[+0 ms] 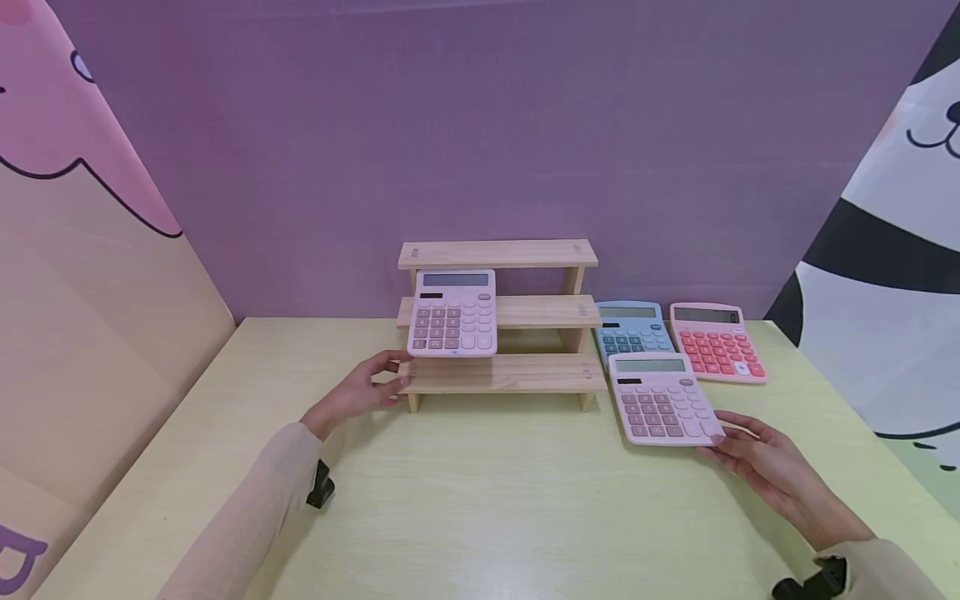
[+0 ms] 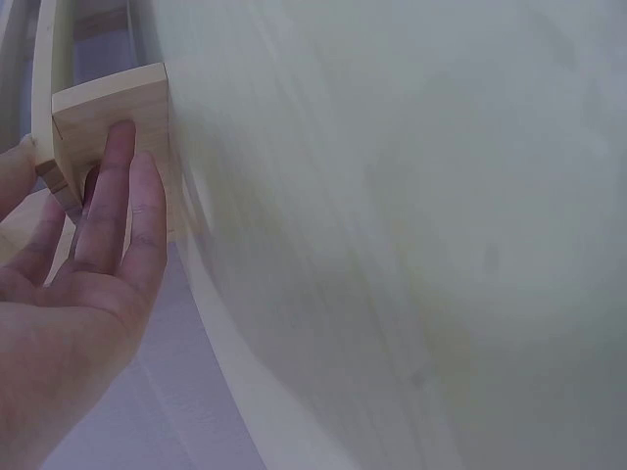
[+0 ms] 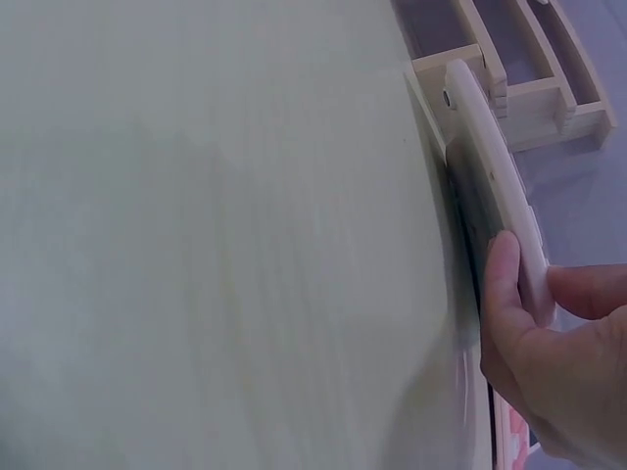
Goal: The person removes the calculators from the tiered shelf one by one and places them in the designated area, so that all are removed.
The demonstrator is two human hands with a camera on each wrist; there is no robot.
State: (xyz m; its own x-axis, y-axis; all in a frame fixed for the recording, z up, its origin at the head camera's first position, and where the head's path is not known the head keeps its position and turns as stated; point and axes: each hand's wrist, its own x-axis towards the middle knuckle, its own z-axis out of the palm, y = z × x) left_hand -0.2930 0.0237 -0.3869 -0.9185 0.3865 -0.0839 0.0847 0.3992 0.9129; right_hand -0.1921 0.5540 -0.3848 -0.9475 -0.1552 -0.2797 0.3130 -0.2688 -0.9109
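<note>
A three-step wooden stand (image 1: 525, 372) is at the back of the table. My left hand (image 1: 367, 385) grips the left end of its lowest step, with fingers against the side support (image 2: 147, 103) in the left wrist view. A pale pink calculator (image 1: 455, 312) stands at the left of the stand, tilted back against the middle step. At the right, my right hand (image 1: 765, 462) pinches the lower right corner of a second pale pink calculator (image 1: 663, 400). The right wrist view shows this calculator (image 3: 505, 176) edge-on, raised off the table, thumb and fingers on opposite faces.
Behind the held calculator, a blue calculator (image 1: 633, 329) lies partly covered. Beside it is a pink calculator (image 1: 718, 346) with coral keys. A purple backdrop (image 1: 495, 125) rises behind the table (image 1: 480, 500), and printed panels (image 1: 885, 333) flank it.
</note>
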